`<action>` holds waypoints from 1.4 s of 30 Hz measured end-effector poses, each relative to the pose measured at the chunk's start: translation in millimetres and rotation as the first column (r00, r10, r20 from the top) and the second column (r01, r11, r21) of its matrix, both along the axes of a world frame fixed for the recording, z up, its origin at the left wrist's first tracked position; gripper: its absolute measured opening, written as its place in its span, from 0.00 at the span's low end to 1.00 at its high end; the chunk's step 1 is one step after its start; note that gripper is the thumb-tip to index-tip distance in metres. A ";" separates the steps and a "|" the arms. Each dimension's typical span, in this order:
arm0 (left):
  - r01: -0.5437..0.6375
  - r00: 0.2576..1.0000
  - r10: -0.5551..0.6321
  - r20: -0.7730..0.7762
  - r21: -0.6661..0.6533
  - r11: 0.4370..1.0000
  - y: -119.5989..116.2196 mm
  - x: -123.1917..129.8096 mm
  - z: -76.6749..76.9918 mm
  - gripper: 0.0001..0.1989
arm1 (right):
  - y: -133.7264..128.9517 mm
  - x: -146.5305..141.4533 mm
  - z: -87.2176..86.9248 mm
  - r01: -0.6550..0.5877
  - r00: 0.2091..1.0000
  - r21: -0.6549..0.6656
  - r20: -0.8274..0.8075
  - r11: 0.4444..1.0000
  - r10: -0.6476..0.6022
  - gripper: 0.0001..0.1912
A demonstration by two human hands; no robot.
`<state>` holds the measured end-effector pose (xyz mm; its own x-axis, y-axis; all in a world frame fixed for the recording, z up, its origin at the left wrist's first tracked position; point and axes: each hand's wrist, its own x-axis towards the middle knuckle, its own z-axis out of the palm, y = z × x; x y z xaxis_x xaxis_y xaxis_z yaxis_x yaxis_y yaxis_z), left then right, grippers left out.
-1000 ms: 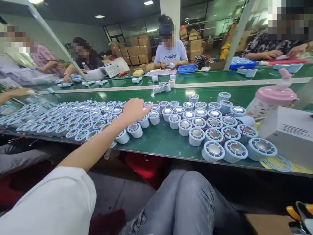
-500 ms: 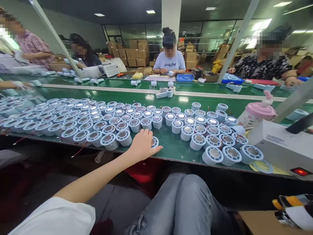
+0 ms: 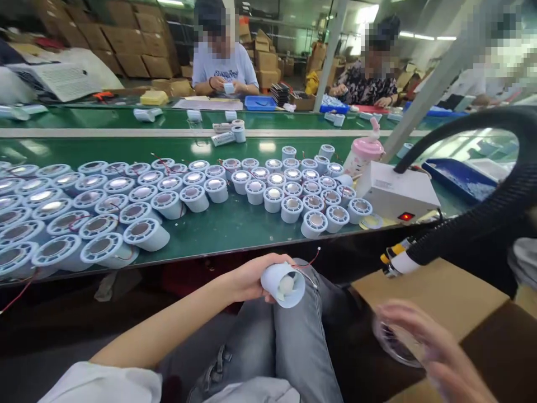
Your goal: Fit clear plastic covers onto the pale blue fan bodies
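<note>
In my left hand (image 3: 255, 277) is a light blue cylindrical housing (image 3: 274, 280), held above my lap with its open end toward me. White fan-like blades show inside it, and a thin red wire with a small connector sticks out. At the lower right my right hand (image 3: 428, 341) is blurred by motion, beside a clear round plastic piece (image 3: 396, 341) over a cardboard box (image 3: 444, 291). Whether its fingers grip that piece cannot be made out. Many similar housings (image 3: 145, 234) stand in rows on the green bench.
A white box-shaped device (image 3: 396, 193) with a lit red switch stands at the bench's right. A black flexible hose (image 3: 474, 218) arches over the right side. A pink-lidded cup (image 3: 364, 154) is behind the device. People sit across the green bench (image 3: 210, 235).
My left hand has lifted a housing off the bench and brought it over my lap. My right hand has come into view. The view has turned to the right.
</note>
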<state>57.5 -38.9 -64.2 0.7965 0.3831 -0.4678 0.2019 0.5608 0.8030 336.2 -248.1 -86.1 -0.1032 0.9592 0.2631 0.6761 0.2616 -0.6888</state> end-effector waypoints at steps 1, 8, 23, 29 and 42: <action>0.046 0.999 -0.046 -0.017 -0.016 0.999 -4.3 7.0 -2.5 0.21 | 7.1 -14.0 0.2 -0.060 0.996 -0.018 0.058 0.998 0.061 0.25; 0.269 0.960 -0.233 -0.153 0.282 0.921 -14.1 20.2 1.0 0.15 | 63.1 -85.7 3.0 0.108 0.949 -0.008 0.299 0.994 -0.100 0.24; 0.058 0.996 -0.083 -0.018 0.863 0.502 -26.6 18.4 -15.1 0.32 | 62.2 -78.7 16.1 0.089 0.916 -0.363 -0.336 0.928 -0.219 0.11; 0.151 0.965 -0.262 -0.012 0.843 0.516 -24.1 17.2 -25.5 0.35 | 64.1 -73.2 4.1 0.085 0.719 -0.412 -0.605 0.907 -0.342 0.13; 0.101 0.985 -0.147 0.084 0.406 0.908 -38.7 13.0 -19.6 0.38 | 41.8 -62.7 -3.8 0.010 0.946 -0.115 -0.320 0.993 -0.047 0.20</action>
<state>70.5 -77.6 -83.8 0.8875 0.4137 -0.2029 0.1460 0.1651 0.9754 273.5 -206.3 -89.9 -0.0027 0.9855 0.1697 0.4203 0.1551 -0.8940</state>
